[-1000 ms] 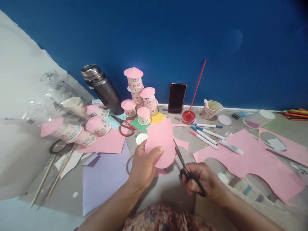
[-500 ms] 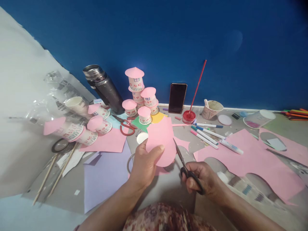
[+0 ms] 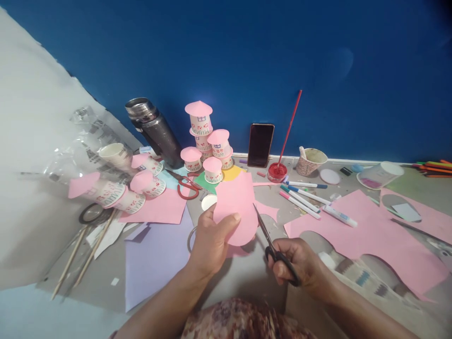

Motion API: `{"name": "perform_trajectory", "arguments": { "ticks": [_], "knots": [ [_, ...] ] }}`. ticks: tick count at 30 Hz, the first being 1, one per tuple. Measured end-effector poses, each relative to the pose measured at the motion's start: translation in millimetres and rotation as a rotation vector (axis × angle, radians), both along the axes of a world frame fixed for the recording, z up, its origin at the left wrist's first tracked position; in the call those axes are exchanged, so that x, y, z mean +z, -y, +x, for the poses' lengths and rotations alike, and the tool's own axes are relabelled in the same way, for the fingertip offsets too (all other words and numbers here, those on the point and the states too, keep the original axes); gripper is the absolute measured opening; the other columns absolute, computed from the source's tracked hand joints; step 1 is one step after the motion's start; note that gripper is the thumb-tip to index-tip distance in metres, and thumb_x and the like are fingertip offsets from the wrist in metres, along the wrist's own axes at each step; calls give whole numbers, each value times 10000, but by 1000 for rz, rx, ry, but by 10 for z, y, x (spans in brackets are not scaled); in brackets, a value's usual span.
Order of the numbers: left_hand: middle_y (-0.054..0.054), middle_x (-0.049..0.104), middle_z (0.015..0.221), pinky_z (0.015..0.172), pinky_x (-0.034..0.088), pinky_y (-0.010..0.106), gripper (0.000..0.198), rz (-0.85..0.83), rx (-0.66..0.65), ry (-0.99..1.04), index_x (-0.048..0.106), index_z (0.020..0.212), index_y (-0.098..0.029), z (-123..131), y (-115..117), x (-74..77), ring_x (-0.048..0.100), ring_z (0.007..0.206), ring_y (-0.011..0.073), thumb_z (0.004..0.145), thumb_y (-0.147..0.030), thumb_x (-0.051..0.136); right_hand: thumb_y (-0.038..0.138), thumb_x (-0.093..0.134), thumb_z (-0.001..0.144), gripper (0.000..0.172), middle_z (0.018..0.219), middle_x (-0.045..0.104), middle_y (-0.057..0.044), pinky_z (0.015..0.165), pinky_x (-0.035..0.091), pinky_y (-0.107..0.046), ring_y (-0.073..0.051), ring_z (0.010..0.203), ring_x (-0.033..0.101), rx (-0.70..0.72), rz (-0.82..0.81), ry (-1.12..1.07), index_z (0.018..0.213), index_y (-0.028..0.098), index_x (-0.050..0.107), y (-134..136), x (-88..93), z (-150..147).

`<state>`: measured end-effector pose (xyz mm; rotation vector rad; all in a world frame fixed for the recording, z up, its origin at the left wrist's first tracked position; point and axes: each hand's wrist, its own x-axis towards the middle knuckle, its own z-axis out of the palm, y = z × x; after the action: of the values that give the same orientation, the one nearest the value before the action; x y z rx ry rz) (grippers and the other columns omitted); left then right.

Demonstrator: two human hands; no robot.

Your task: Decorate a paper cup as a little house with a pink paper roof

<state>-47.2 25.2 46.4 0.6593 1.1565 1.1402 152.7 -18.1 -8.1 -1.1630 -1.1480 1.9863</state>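
A piece of pink paper (image 3: 238, 200) with a rounded lower edge is pinched in my left hand (image 3: 213, 240), the thumb lying across its front. My right hand (image 3: 294, 263) grips black-handled scissors (image 3: 267, 234) by the finger loops. Their blades point up and left, tips at the paper's right edge; the blades look close together. Behind the paper stand small paper-cup houses (image 3: 213, 169) with pink cone roofs, some stacked. A pink offcut (image 3: 267, 210) lies just right of the held paper.
Red-handled scissors (image 3: 188, 188), a purple sheet (image 3: 151, 263) and a dark flask (image 3: 155, 132) are on the left. A phone (image 3: 260, 145) leans against the wall beside a red paint pot (image 3: 277, 172). Markers (image 3: 300, 204) and a cut pink sheet (image 3: 367, 230) lie right.
Both hands, the pink paper and the scissors hold nearly the same position. The view has shifted slightly, and the things on the left appear a little further right.
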Motion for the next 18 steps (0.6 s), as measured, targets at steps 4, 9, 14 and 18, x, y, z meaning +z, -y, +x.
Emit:
{"name": "perform_trajectory", "arguments": {
  "ticks": [4, 9, 14, 18],
  "knots": [
    [63, 767, 735, 547, 603, 322, 365, 10, -24, 10, 739, 920, -136, -31, -2, 6, 722, 604, 234, 648, -330, 886, 866, 844, 529, 744, 524, 575, 9, 487, 301, -229, -94, 489, 462, -3, -13, 11, 688, 164, 656, 10, -8, -3],
    [75, 779, 767, 563, 607, 325, 392, 1, -46, 5, 738, 953, -129, -72, 4, -3, 748, 655, 259, 661, -346, 885, 806, 870, 560, 687, 513, 577, 15, 487, 311, -222, -90, 482, 468, 8, -24, 3, 684, 162, 664, 21, -23, -2],
    [85, 799, 819, 653, 620, 338, 376, -1, -50, -26, 743, 984, -134, -122, 9, -46, 767, 726, 267, 689, -329, 871, 754, 887, 586, 636, 524, 581, 17, 484, 332, -222, -91, 479, 484, 8, -25, -16, 677, 166, 663, 25, -33, -7],
    [84, 808, 846, 675, 615, 330, 417, -17, -35, -43, 749, 1024, -138, -153, 4, -85, 767, 739, 261, 667, -307, 881, 754, 898, 575, 639, 533, 583, 21, 493, 364, -225, -83, 474, 469, 30, -15, -13, 662, 171, 652, 8, 11, -5]
  ]
}}
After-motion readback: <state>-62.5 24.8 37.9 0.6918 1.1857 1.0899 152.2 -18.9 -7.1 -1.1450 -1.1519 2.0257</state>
